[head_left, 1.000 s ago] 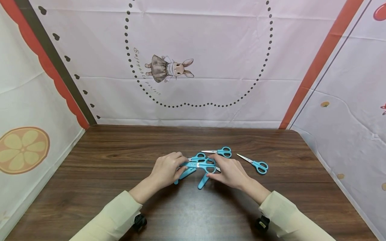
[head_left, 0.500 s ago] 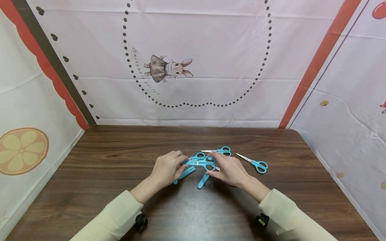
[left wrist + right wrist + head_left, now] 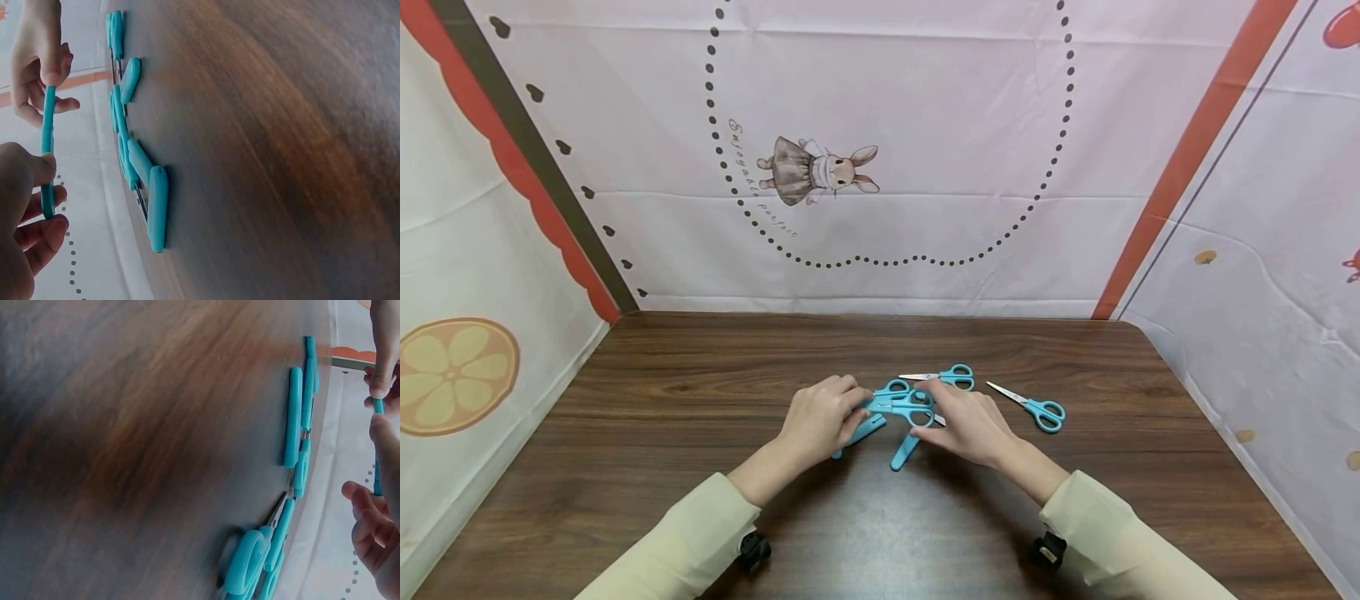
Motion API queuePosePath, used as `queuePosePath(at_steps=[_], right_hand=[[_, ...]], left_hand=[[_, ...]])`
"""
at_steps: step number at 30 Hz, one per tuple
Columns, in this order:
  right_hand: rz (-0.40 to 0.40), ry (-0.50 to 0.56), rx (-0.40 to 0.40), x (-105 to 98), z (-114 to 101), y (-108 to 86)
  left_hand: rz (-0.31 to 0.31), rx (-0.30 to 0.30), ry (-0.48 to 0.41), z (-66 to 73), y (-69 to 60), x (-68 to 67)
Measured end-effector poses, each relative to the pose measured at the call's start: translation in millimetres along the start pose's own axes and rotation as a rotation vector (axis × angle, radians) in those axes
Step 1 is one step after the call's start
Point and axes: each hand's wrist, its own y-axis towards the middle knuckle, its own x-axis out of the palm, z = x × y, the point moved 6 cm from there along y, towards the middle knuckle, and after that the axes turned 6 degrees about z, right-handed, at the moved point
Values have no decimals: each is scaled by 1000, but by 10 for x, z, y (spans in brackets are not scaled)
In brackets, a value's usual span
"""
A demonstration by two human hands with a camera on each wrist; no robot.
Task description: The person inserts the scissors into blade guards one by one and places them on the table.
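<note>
A pair of light blue scissors (image 3: pixel 895 406) is held level above the table between both hands. My left hand (image 3: pixel 820 417) pinches its blade end, where a blue sheath covers the blades. My right hand (image 3: pixel 972 423) holds the finger loops between thumb and fingers. In the left wrist view the scissors (image 3: pixel 47 125) appear edge-on, well off the tabletop. Beneath them lie loose blue sheaths, one (image 3: pixel 868 428) near my left hand and another (image 3: pixel 906 452) below my right. Another pair of scissors (image 3: pixel 896 387) lies just behind, partly hidden.
Two more blue scissors rest bare-bladed on the dark wooden table (image 3: pixel 700 392): one (image 3: pixel 958 377) behind my right hand, one (image 3: pixel 1047 415) farther right. A printed cloth wall (image 3: pixel 925 167) rises behind the table, with cloth on both sides too.
The sheath has slid farther over the blades of the held scissors; the bit of metal near the pivot that showed earlier is now mostly covered. Both hands keep almost the same place.
</note>
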Motion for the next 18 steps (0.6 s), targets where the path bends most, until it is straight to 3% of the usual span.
queuePosePath(at_steps=[10,18], right_hand=[[15,0,-15,-7,4,-20],[-42,-24,23,11,10,-40]], left_hand=[[-3,-11,-21,14,-1,-6],[-74,-15,-27,0,-28,10]])
